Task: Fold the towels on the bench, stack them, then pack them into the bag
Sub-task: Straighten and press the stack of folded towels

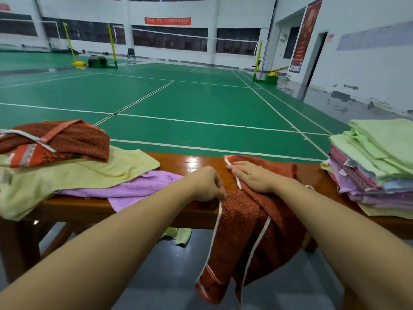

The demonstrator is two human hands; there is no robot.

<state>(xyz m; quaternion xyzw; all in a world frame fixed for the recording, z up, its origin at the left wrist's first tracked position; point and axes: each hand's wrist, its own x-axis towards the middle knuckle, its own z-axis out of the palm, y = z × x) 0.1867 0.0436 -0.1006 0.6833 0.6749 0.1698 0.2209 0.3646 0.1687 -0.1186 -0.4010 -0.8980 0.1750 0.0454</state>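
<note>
Fingers of the left hand (206, 186) pinch the rust towel's (250, 222) near edge at the bench (192, 162) lip; the right hand (252, 175) presses flat at 2 o'clock. Towel's length hangs toward 6 o'clock.

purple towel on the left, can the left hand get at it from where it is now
Probably yes. The left hand pinches the rust towel's edge, and the purple towel's exposed end lies right beside it on the bench with nothing between. Farther left, a yellow towel covers it.
</note>
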